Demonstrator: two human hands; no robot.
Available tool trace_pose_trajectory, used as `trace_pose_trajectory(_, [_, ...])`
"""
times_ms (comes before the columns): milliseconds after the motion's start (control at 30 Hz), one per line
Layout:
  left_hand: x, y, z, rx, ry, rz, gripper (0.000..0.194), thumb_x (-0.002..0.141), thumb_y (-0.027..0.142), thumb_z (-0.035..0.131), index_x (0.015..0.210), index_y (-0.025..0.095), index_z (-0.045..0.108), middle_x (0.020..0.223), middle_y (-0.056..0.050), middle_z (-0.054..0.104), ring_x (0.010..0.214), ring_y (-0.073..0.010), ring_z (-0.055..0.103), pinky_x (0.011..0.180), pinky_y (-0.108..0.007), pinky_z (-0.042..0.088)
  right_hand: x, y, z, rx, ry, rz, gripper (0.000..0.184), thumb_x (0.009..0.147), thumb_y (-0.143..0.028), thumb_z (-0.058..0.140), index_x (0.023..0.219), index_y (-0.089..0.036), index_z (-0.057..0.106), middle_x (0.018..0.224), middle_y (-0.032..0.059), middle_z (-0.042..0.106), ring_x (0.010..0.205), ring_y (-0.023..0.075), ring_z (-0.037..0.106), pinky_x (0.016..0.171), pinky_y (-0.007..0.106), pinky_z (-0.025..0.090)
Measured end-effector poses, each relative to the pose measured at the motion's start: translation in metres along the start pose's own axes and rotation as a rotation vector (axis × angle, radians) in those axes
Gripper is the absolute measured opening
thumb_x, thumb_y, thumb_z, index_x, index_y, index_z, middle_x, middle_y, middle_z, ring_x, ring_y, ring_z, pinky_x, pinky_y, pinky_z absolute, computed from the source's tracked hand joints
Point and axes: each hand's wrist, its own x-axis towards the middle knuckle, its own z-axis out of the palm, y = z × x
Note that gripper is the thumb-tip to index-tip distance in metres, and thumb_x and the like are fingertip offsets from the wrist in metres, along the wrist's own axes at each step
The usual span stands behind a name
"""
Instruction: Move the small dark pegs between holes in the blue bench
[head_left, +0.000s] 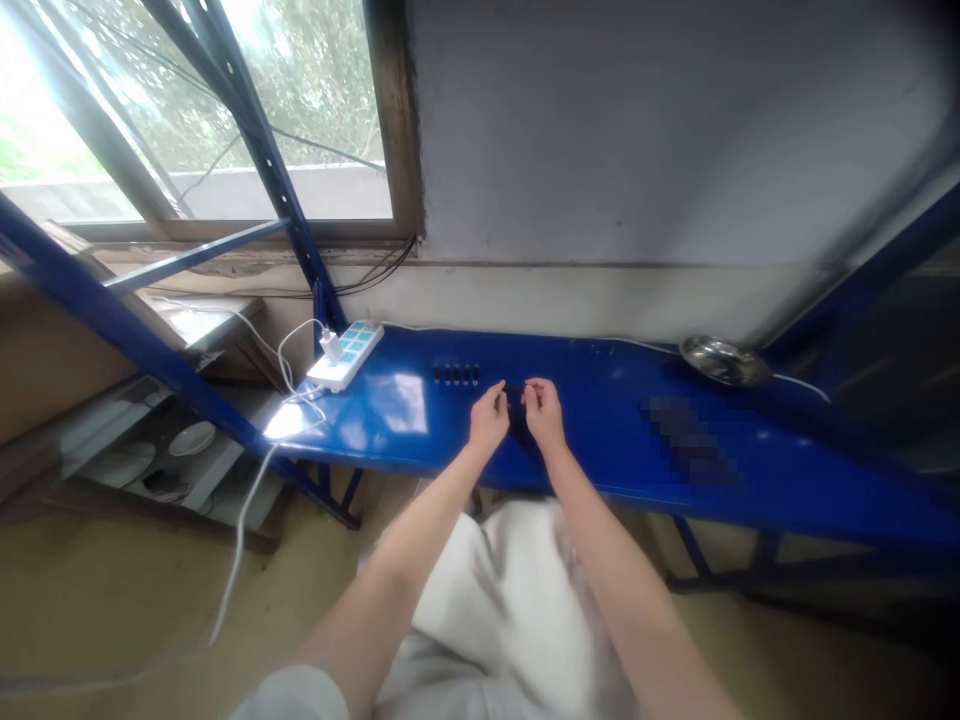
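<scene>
My left hand (490, 418) and my right hand (543, 410) are close together above the blue table's front half. Both are closed in a pinch, one at each end of a small dark stick-like piece (515, 389). It lies roughly level between the fingertips and is too small to name its kind. Just left of my hands, several small dark pieces (457, 374) with pale ends stand out in a neat row on the blue tabletop (592, 420).
At the table's left end lies a white power strip (347, 357) with a plug and cables. A shiny metal dish (724, 360) rests at the back right, near a blurred-out dark object (691, 440). Blue rack posts (277, 170) rise at the left, before the window.
</scene>
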Motion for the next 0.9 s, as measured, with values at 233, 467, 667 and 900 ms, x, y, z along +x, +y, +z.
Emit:
trace_pose_trajectory(233, [-0.003,0.008,-0.001,0.045,0.004,0.097,0.040,0.086,0.022,0.043,0.125,0.021,0.049,0.119,-0.010,0.058,0.105,-0.0189,0.057,0.096,-0.038,0.043,-0.001,0.000,0.003,-0.089,-0.140,-0.027,0.029,0.085,-0.040,0.040,0.104,-0.020,0.051,0.094,0.0083,0.063,0.082,0.0188,0.061,0.074,0.035,0.047])
trace_pose_trajectory(467, [-0.008,0.018,-0.002,0.036,-0.083,0.222,0.042,0.090,0.022,0.031,0.132,0.022,0.040,0.134,-0.008,0.045,0.124,-0.0170,0.042,0.106,-0.038,0.031,0.005,0.003,0.009,-0.240,-0.222,-0.116,0.022,0.083,-0.034,0.041,0.092,-0.019,0.055,0.087,0.0085,0.063,0.077,0.0202,0.059,0.068,0.035,0.046])
trace_pose_trajectory(667, [-0.004,0.015,-0.005,-0.064,0.216,0.055,0.036,0.090,0.026,0.032,0.125,0.018,0.041,0.122,-0.011,0.052,0.112,-0.0166,0.049,0.099,-0.036,0.036,0.033,0.012,0.023,-0.285,-0.124,0.051,0.016,0.072,-0.034,0.056,0.072,-0.018,0.056,0.073,0.0042,0.061,0.067,0.0168,0.054,0.065,0.032,0.045])
trace_pose_trajectory(900, [0.000,0.008,-0.011,-0.143,0.385,-0.103,0.021,0.089,0.027,0.033,0.100,0.019,0.050,0.103,-0.007,0.057,0.099,-0.0141,0.052,0.091,-0.030,0.039,0.054,0.013,0.050,-0.349,-0.256,0.124,0.008,0.069,-0.026,0.061,0.068,-0.018,0.058,0.071,0.0036,0.064,0.066,0.0159,0.058,0.066,0.030,0.044])
